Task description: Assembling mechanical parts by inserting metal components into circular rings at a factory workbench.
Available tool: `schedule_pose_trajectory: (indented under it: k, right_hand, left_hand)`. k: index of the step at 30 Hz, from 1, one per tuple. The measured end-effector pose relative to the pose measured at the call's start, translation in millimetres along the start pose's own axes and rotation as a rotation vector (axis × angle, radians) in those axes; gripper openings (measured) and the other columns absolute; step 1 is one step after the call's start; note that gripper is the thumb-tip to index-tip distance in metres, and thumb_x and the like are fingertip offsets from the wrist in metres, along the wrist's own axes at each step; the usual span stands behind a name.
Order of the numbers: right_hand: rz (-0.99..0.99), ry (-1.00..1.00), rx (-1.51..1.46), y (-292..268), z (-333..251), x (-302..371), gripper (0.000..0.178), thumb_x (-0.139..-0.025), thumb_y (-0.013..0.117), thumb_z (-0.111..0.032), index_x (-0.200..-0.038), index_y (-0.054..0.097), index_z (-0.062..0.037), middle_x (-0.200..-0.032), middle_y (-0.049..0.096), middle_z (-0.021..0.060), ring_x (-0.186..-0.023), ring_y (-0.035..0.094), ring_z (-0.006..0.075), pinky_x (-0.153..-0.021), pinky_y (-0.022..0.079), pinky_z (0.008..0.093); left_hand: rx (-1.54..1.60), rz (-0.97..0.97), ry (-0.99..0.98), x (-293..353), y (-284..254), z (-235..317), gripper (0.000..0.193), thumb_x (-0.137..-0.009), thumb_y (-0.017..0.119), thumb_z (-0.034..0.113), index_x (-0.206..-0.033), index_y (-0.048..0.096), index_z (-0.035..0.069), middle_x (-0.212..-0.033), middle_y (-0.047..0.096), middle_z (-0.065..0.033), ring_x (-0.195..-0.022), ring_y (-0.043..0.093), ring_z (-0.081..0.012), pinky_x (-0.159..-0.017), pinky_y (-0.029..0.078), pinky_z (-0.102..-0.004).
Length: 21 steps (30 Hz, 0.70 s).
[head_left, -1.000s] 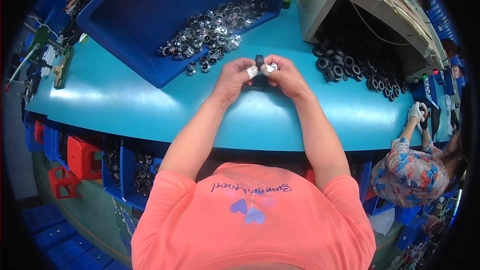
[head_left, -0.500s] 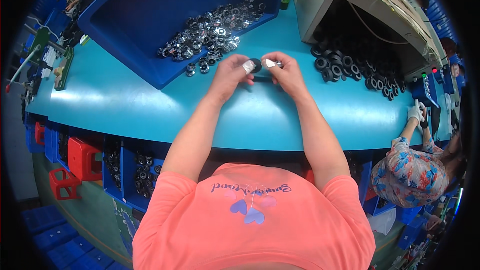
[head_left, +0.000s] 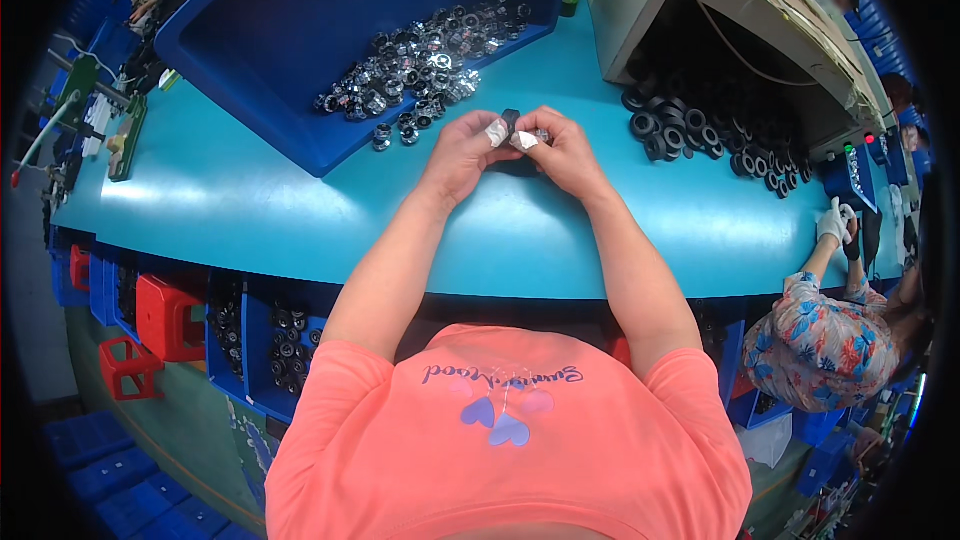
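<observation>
Above the teal table, my left hand (head_left: 463, 154) pinches a black ring (head_left: 510, 118), which is turned nearly edge-on. My right hand (head_left: 570, 152) is closed around a small shiny chrome fitting (head_left: 542, 135), mostly covered by the fingers. Both thumbs wear white wrapping, and their tips almost meet at the ring. Whether the ring and the fitting touch is hidden by the fingers. Just beyond my hands, many similar chrome fittings (head_left: 430, 65) lie heaped at the mouth of a tipped blue bin (head_left: 300, 30). To the right, black rings (head_left: 690, 125) are piled.
The rings spill from a pale open-fronted box (head_left: 640, 0) at the right back. A green metal fixture (head_left: 125, 140) stands on the table (head_left: 240, 210) at far left. A person in a floral shirt (head_left: 825, 345) and white gloves works at the right. Red stools (head_left: 165, 318) stand lower left.
The black ring has turned from facing me to nearly edge-on. My right hand has moved slightly left, bringing the thumbs closer together. At the right, the other person's gloved hands have shifted slightly.
</observation>
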State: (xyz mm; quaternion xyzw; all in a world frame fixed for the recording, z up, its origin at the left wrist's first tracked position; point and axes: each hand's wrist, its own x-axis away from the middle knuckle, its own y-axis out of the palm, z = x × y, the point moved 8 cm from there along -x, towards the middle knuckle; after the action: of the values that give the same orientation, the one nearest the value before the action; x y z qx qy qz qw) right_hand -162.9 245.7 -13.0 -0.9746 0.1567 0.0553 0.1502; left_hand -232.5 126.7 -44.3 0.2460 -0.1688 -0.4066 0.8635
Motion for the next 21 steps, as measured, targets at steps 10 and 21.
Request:
schedule_pose_trajectory:
  k: [10,21]
  right_hand:
    - [-0.071,0.205,-0.304,3.8,10.5,1.6,0.013,-0.089,0.073,-0.016,-0.096,0.068,-0.0059,-0.077,0.060,-0.0031,-0.059,0.049,0.0053,-0.053,0.040,0.0211]
    - [-0.098,0.327,-0.604,16.0,13.6,7.7,0.013,-0.088,0.074,-0.013,-0.099,0.070,-0.0082,-0.083,0.062,-0.0025,-0.062,0.050,0.0054,-0.053,0.038,0.0197]
  left_hand:
    - [-0.060,-0.018,-0.022,2.3,2.7,0.8,0.021,-0.096,0.066,0.015,-0.110,0.066,0.000,-0.101,0.069,-0.0079,-0.094,0.067,-0.0177,-0.080,0.059,-0.0344]
    - [-0.242,0.011,0.041,-0.1,-11.2,5.7,0.016,-0.093,0.070,0.015,-0.104,0.069,0.004,-0.098,0.069,-0.0036,-0.086,0.063,-0.0124,-0.067,0.052,-0.0275]
